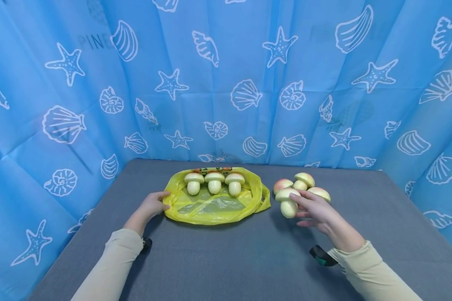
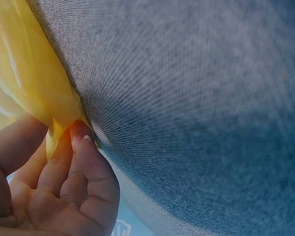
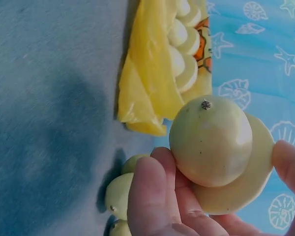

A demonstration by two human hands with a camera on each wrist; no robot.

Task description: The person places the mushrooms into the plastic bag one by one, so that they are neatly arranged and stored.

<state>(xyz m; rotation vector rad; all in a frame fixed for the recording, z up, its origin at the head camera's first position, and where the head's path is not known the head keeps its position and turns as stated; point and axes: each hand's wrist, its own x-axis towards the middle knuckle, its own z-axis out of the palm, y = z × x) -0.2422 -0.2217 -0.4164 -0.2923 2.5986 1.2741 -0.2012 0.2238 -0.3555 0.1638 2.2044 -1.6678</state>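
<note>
A yellow plastic bag (image 1: 211, 218) lies spread with its mouth wide on the table, and three toy mushrooms (image 1: 214, 182) stand in a row inside it along the far side. My left hand (image 1: 152, 207) pinches the bag's left rim between thumb and fingers; the left wrist view shows the yellow film (image 2: 44, 83) bunched at the fingertips. With my right hand (image 1: 316, 211) I hold another toy mushroom (image 3: 211, 142) by its cap, its pale stem (image 1: 288, 209) pointing down toward me. It is above the table, right of the bag.
Just behind my right hand a small group of toy mushrooms (image 1: 304, 179) with pinkish caps rests on the grey table (image 1: 226, 263). A blue curtain (image 1: 226, 71) with white shell prints hangs along the table's back and sides.
</note>
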